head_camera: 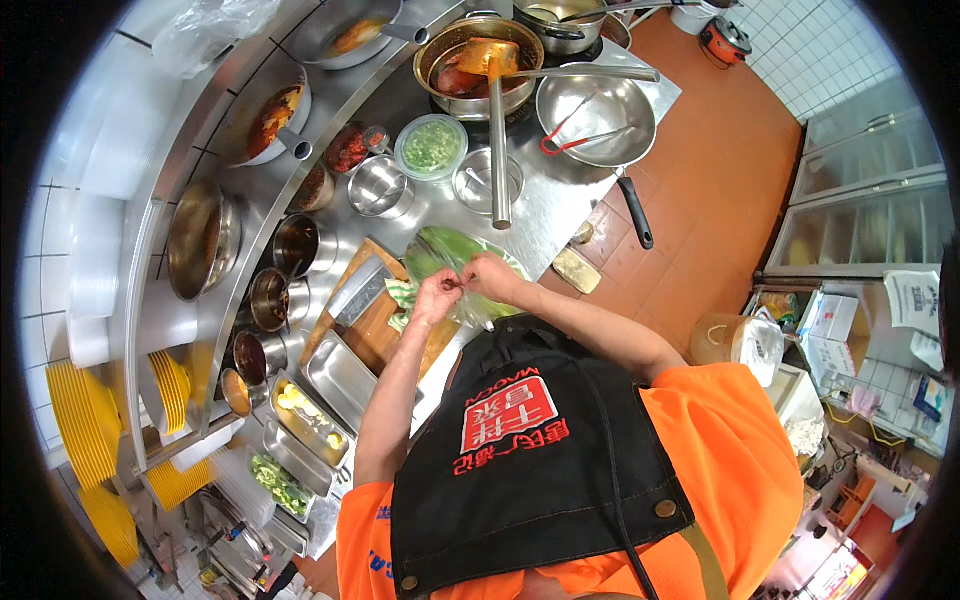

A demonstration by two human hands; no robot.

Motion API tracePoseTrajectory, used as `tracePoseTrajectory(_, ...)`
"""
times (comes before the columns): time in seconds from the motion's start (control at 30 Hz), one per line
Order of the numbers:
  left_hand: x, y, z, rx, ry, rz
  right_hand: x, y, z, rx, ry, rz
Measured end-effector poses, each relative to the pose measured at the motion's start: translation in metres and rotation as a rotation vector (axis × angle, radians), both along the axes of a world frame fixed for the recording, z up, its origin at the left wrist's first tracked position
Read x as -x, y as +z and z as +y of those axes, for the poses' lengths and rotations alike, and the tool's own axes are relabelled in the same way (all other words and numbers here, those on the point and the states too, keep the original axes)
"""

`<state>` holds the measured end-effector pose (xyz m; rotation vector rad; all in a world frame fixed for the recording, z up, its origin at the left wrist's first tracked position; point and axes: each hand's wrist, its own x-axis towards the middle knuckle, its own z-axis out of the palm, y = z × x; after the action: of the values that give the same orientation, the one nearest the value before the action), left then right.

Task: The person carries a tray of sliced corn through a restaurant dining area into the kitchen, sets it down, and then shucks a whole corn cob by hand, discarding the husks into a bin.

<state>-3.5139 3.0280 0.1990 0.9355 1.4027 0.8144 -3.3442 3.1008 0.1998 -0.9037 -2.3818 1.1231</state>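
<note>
A clear plastic bag (444,251) holding something green and leafy lies at the counter's edge, close to my black apron. The fingers of my left hand (437,295) pinch the bag's gathered top. Right beside it, my right hand (491,278) grips the same part, fingertips almost touching the left ones. The green contents are partly hidden behind both hands. To the left is a wooden cutting board (384,324) with a cleaver (367,291) lying flat on it. A green-striped cloth (400,304) sits between the cleaver and the bag.
Beyond the bag stand a steel bowl (487,182), a tub of chopped greens (431,148) and a pot of red sauce (450,81) with a ladle whose handle juts over the counter. A pan (598,120) holds red-handled tongs. Steel trays (349,382) and sauce pots line the left.
</note>
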Motion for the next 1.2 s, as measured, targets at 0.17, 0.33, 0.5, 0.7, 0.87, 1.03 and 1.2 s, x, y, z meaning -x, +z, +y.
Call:
tracePoseTrajectory(0.17, 0.0, 0.011, 0.003, 0.043, 0.001, -0.118, 0.002, 0.006, -0.006, -0.149, 0.012, -0.066)
tracePoseTrajectory(0.33, 0.007, 0.014, 0.004, 0.056, -0.072, 0.007, 0.008, 0.014, -0.015, -0.252, 0.03, 0.02)
tracePoseTrajectory(0.5, 0.006, 0.01, 0.008, -0.019, -0.015, 0.095, 0.011, 0.015, -0.003, -0.201, 0.098, 0.078)
tracePoseTrajectory(0.7, -0.005, 0.018, 0.017, 0.202, 0.144, -0.094, -0.004, 0.004, 0.016, -0.001, 0.116, 0.191)
tracePoseTrajectory(0.87, 0.009, -0.004, -0.009, 0.09, 0.211, -0.027, -0.069, 0.069, 0.042, 1.095, -0.453, 0.593)
tracePoseTrajectory(1.03, -0.016, 0.025, -0.027, 0.016, 0.481, -0.038, -0.06, 0.139, 0.083, 1.503, -0.438, 0.956)
tracePoseTrajectory(1.2, -0.023, 0.026, -0.056, -0.087, 0.694, 0.126, -0.034, 0.147, 0.104, 1.394, -0.475, 0.86)
